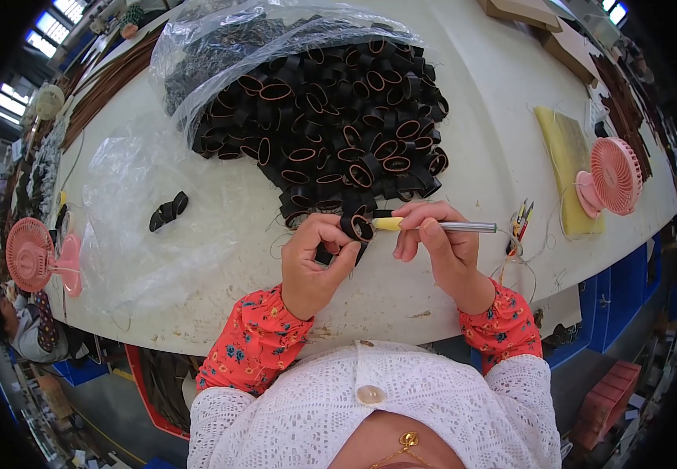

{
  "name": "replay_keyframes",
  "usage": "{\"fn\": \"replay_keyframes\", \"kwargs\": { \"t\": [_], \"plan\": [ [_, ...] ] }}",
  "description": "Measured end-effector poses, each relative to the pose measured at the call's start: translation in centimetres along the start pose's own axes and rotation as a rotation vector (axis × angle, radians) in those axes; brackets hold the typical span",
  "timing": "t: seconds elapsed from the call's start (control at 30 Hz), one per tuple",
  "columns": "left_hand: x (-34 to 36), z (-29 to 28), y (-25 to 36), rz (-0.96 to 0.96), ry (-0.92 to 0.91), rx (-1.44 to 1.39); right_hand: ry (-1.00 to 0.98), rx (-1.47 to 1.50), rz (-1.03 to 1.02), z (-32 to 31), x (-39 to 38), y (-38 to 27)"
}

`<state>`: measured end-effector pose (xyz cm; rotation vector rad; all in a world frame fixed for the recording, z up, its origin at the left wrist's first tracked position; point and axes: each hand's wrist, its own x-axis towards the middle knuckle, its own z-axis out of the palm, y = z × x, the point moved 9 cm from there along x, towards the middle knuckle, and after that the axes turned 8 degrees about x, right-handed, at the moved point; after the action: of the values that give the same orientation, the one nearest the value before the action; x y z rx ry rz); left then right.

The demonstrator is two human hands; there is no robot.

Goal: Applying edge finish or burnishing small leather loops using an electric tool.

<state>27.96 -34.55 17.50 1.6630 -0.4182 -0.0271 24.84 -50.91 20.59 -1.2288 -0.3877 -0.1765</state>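
Note:
My left hand (311,266) pinches a small black loop (348,227) with a brownish edge between thumb and fingers. In my right hand (449,254) is a pen-like tool (471,227) with a silver barrel and a yellow section, held level. Its yellow end points left at the loop; whether the tip touches cannot be made out. Just beyond both hands a large heap of similar black loops (299,156) spreads over the white table (479,141). More dark material shows below the held loop, partly hidden by my left fingers.
Clear plastic (174,59) partly covers the heap; another plastic sheet (127,180) lies left with a few joined black loops (168,211). Pink fans stand left (32,254) and right (616,176). A yellow packet (561,156), small yellow-handled tools (522,219) and a cord (538,258) lie right.

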Motion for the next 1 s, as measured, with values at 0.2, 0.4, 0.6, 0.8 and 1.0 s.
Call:
{"fn": "replay_keyframes", "kwargs": {
  "t": [0.2,0.4,0.6,0.8,1.0],
  "plan": [
    [-0.1,-0.1,-0.6,-0.026,-0.026,-0.036,-0.019,0.044,-0.043,-0.2,-0.1,-0.7],
    [-0.1,0.4,-0.3,-0.033,-0.058,-0.07,0.093,-0.107,0.057,0.5,0.8,0.4],
    [0.1,0.9,2.1,0.092,-0.154,0.193,0.009,-0.187,0.107,0.4,0.6,1.4],
    [0.6,-0.6,5.8,0.202,-0.101,0.732,0.051,-0.465,-0.124,-0.3,1.0,-0.8],
    [0.7,-0.4,2.9,0.038,-0.203,0.352,-0.118,-0.484,-0.2,2.3,0.9,-1.7]
  ]
}}
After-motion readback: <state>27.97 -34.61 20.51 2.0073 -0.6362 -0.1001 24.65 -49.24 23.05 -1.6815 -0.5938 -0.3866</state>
